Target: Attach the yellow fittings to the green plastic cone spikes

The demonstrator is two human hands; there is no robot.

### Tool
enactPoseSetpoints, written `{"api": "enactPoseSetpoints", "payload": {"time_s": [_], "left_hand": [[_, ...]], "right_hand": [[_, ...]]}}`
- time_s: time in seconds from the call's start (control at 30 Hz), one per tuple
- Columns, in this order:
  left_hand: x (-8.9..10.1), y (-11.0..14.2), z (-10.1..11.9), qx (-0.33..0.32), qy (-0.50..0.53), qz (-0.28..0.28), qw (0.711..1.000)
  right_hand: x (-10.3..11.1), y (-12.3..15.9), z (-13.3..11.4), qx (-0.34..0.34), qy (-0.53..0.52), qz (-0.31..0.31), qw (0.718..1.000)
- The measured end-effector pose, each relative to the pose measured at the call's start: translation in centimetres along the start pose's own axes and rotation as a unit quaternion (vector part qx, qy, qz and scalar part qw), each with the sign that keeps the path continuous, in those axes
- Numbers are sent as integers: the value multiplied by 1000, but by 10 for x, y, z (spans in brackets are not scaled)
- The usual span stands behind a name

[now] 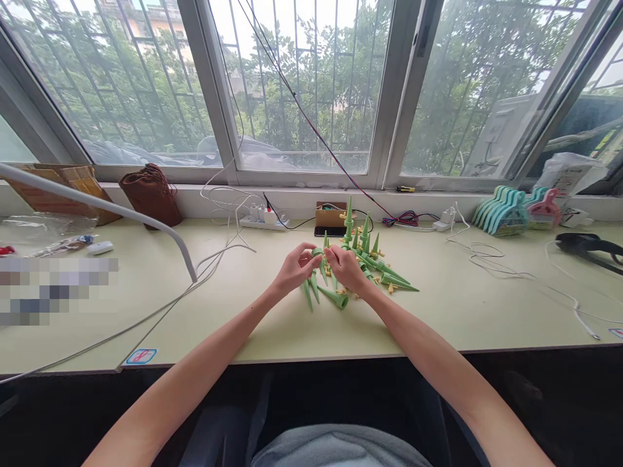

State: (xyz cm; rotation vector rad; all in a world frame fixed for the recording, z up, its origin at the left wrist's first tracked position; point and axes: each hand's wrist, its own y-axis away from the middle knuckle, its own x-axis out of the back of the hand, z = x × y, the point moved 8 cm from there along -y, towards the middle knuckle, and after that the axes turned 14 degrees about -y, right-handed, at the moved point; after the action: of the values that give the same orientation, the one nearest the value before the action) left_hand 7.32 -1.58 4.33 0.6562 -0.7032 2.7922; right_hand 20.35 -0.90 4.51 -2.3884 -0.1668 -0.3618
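Note:
A heap of green cone-shaped plastic spikes (374, 263) with small yellow fittings lies on the pale green table (438, 305), some standing upright. Both of my hands meet just left of the heap. My left hand (293, 269) pinches one green spike (317, 252) with its fingertips. My right hand (346, 268) is curled closed on the same piece from the other side. More green spikes (321, 295) lie flat beneath my hands, pointing towards me.
White cables (214, 259) and a power strip (263, 222) lie at the back left, with a brown pouch (152, 193) and a cardboard box (63, 188). A curved white tube (146, 220) crosses the left. A phone (329, 230), teal clips (503, 211) and black straps (588, 246) are at the back.

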Motion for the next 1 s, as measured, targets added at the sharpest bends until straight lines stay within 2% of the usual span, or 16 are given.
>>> {"api": "enactPoseSetpoints", "payload": {"time_s": [0.5, 1.0], "left_hand": [[0, -1, -4, -5, 8, -1, 1000], [9, 2, 2, -49, -118, 58, 990]], "right_hand": [[0, 0, -2, -7, -1, 0, 1000], [0, 0, 2, -10, 11, 6, 1000]]}}
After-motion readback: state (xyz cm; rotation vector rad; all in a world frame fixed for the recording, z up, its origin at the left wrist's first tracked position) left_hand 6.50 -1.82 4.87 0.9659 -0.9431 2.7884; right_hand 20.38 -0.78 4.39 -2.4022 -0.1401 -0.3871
